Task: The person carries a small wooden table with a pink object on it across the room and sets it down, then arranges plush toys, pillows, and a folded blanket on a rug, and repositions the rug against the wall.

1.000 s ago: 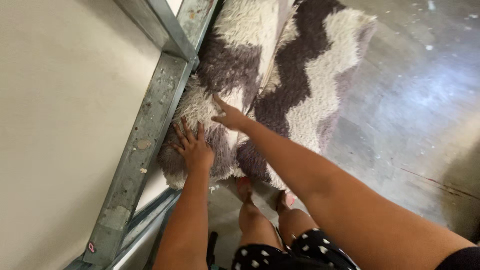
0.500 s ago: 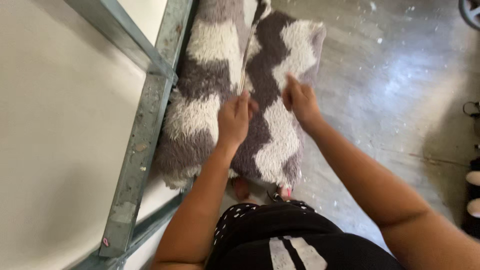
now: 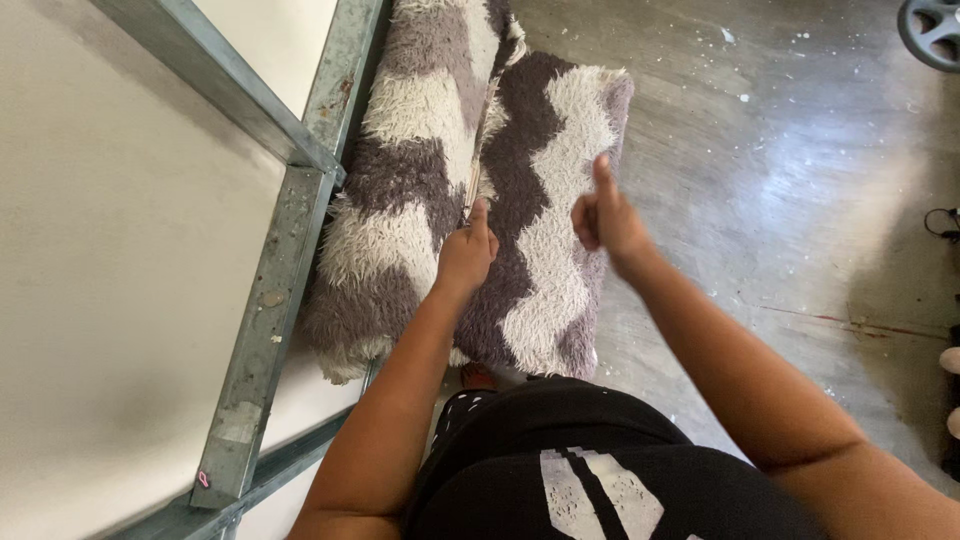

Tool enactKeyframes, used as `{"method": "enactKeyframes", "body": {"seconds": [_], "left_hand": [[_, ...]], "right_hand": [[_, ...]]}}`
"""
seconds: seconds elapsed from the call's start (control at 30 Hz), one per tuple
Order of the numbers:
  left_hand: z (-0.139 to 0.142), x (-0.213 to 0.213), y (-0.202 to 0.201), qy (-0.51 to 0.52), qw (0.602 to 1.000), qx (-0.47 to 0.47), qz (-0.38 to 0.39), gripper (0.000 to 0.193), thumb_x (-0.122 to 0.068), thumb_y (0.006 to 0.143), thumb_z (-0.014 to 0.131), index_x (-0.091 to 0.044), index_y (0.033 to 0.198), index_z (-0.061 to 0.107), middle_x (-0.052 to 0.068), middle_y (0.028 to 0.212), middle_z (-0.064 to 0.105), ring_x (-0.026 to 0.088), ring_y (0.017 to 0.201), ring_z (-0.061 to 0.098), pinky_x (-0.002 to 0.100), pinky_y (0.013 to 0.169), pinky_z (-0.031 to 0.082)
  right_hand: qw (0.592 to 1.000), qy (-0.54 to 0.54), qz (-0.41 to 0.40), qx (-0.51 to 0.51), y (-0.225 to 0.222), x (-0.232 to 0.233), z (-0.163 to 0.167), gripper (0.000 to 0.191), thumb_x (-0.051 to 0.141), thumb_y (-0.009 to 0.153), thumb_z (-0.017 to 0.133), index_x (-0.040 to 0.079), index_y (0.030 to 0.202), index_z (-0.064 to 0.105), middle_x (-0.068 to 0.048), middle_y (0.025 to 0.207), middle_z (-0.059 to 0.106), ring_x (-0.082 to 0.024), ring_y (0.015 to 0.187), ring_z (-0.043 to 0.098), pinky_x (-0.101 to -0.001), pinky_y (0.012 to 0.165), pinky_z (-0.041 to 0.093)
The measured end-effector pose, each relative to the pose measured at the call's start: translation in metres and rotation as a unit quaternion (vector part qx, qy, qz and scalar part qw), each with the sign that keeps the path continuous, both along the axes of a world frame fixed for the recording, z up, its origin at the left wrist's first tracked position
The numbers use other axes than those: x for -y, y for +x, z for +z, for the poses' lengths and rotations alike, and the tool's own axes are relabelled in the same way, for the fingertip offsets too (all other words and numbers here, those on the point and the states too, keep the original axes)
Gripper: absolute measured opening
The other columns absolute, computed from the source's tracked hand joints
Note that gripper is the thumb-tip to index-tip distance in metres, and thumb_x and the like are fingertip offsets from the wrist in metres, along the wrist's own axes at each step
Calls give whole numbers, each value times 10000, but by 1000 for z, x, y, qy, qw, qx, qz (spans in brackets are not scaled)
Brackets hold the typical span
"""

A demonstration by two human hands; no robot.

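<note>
A shaggy rug (image 3: pixel 420 200) with grey-brown and cream zigzag bands lies folded on the floor beside a metal frame. My left hand (image 3: pixel 466 255) rests on the rug at the fold line, fingers curled, thumb pointing up; whether it pinches the rug edge I cannot tell. My right hand (image 3: pixel 603 215) hovers just above the rug's right half, fingers mostly curled in, one finger pointing up, holding nothing.
A grey-green metal frame (image 3: pixel 275 290) with a pale panel (image 3: pixel 110 270) runs along the left. Grey concrete floor (image 3: pixel 780 200) with white paint specks spreads to the right. A wheel (image 3: pixel 930 30) shows at the top right corner.
The view has shifted closer over the rug. Both hands lifted from lying flat on the rug; the right hand rose off it and curled, the left moved to the fold.
</note>
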State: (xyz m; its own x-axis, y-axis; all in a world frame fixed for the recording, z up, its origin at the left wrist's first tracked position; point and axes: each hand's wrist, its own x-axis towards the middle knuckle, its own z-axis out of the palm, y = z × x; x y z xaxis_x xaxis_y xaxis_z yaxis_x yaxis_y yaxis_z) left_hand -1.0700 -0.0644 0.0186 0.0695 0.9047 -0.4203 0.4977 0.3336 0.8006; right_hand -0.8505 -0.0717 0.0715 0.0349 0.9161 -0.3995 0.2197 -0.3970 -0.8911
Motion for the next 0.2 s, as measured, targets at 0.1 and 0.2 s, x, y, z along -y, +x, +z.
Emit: {"method": "enactKeyframes", "body": {"seconds": [0.1,0.2], "left_hand": [[13,8,-10,-52,994,-67,-65,626,-643,948,360,-98,1055,647,114,892,717,226,837,724,385,839,518],[21,18,-25,24,971,-203,-125,658,-534,903,547,-102,1394,478,160,1314,546,316,1169,596,452,968,478]], "right_hand": [[980,189,40,-47,30,4,56,779,709,962,181,50,999,594,-137,928,632,-232,801,630,-378,758,561],[935,321,82,-127,59,5,107,780,653,1039,232,10,1338,558,-169,1223,611,-289,1110,614,-496,1020,548]]}}
